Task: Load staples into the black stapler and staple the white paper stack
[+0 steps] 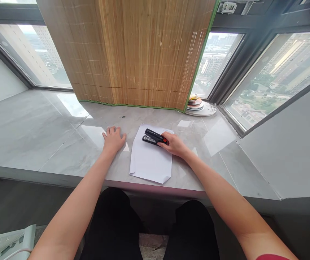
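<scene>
A white sheet of paper (149,159) lies on the grey marble window ledge (35,130), its near corners folded in. On its far end rests a black stapler (153,137) with a red tail. My right hand (174,144) grips the stapler's rear end. My left hand (113,139) lies flat on the ledge, fingers spread, a little left of the paper and holding nothing.
A bamboo mat (144,54) leans against the window behind the paper. A stack of small plates (198,106) sits at the back right by the window frame. A few tiny dark bits (122,116) lie near the mat. A white slatted object (5,243) is at bottom left.
</scene>
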Tool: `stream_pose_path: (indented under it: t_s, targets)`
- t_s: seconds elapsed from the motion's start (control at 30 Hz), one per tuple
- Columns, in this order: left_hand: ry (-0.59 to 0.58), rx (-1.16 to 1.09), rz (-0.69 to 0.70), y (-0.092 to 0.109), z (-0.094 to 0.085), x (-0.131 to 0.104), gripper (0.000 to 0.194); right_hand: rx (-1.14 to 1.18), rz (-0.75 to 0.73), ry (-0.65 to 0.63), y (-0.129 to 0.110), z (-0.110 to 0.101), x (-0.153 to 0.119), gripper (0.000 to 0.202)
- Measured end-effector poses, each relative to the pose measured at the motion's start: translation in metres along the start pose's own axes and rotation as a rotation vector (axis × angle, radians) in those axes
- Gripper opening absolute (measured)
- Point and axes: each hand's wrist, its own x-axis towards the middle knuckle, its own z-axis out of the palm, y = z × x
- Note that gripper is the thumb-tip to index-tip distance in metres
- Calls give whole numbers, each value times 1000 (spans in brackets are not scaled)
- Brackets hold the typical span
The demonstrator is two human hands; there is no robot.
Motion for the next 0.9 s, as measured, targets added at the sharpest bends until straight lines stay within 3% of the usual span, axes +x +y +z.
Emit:
stream_pose_path:
  t_s: [0.07,0.13,0.2,0.33,0.67,0.8,0.9]
  targets:
    - [-30,-134,214,1,-5,-1,48,-13,8,5,0,1,0,22]
    - [-165,-228,494,3,-9,-3,47,-13,-9,-3,2,1,0,20]
    - [-317,-223,646,5,-11,-4,53,-3,-28,-11,4,-1,0,17]
    - [-378,-174,643,7,-9,-3,66,41,-38,4,13,-5,3,21]
    - [-376,-195,605,9,-17,-6,58,82,-69,-19,26,-12,6,26]
    - [-359,-280,583,15,-17,1,42,84,-84,-34,25,-16,5,31]
    - [-299,-456,537,34,-6,19,29,109,-87,15,22,-20,2,39]
